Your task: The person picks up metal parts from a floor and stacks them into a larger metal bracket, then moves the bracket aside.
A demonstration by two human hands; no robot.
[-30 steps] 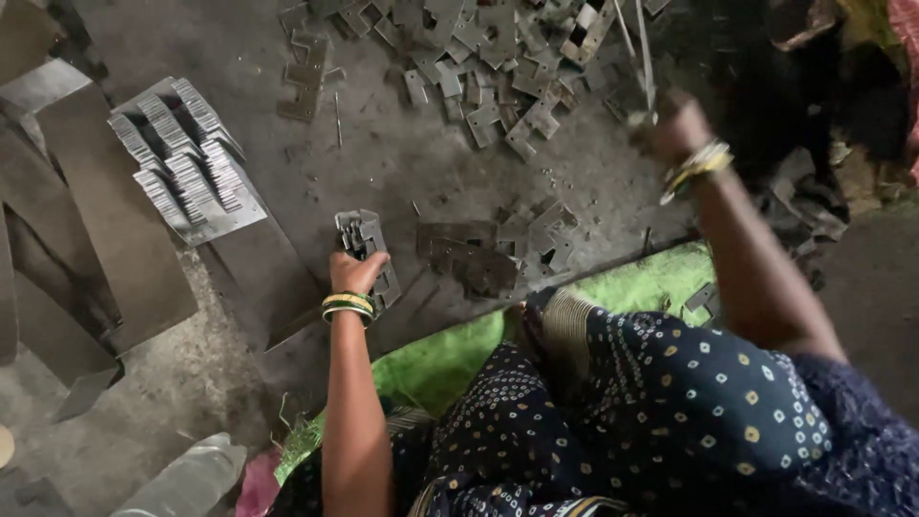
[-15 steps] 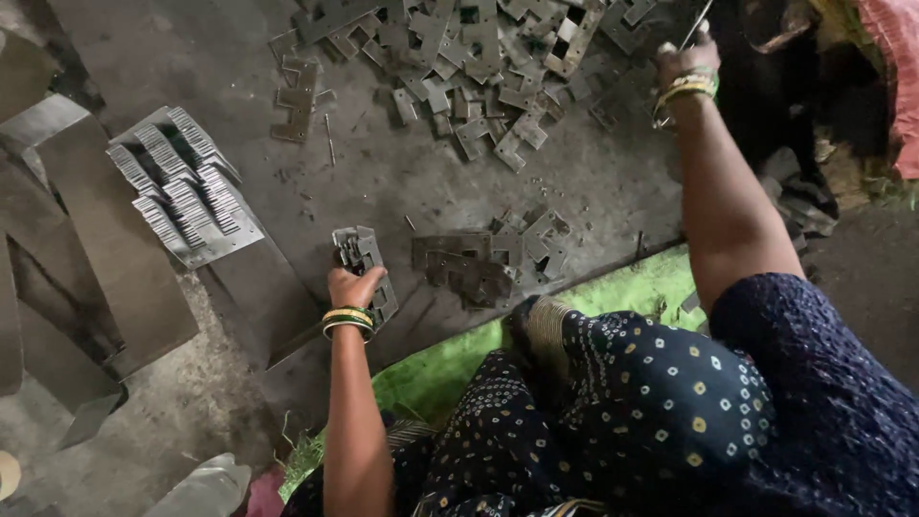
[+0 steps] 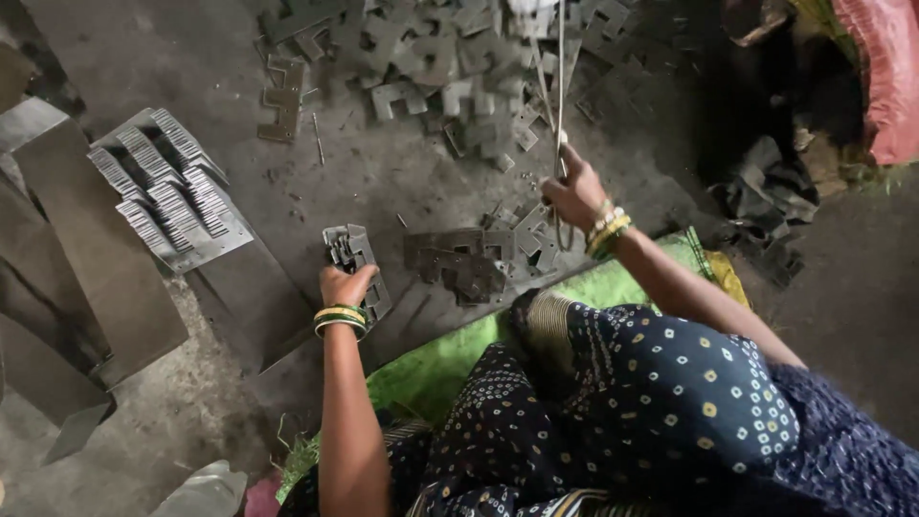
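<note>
The floor (image 3: pixel 402 182) is a dark grey slab that serves as the whole work surface, so everything lies within arm's reach of the seated person; a green mat (image 3: pixel 431 369) covers its near edge, seemingly to keep the person off the bare slab. On the left long metal sheets (image 3: pixel 86 258) lie flat and overlapping, out of the way; on them rest ordered rows of plates (image 3: pixel 168 191), stood on edge and packed close, which looks like finished sorting kept apart from the loose stock. At the top a loose heap (image 3: pixel 450 67) of flat notched stampings lies scattered as tipped out; a smaller pile (image 3: pixel 469 258) sits nearer, between the two hands, seemingly drawn in for easy picking. Dark rags (image 3: pixel 766 201) lie to the right, with a pink sack (image 3: pixel 885 77) at the corner.

The left hand (image 3: pixel 347 285) is closed around a stack (image 3: pixel 352 254) of the same stampings, held upright on the floor so that their edges stay aligned; the stack stands just left of the small pile. The right hand (image 3: pixel 574 191) is closed on a thin wire (image 3: pixel 559 86) that runs straight up out of view, held taut above the small pile; what the wire is fixed to cannot be seen. Bangles (image 3: pixel 339 318) ring both wrists.
</note>
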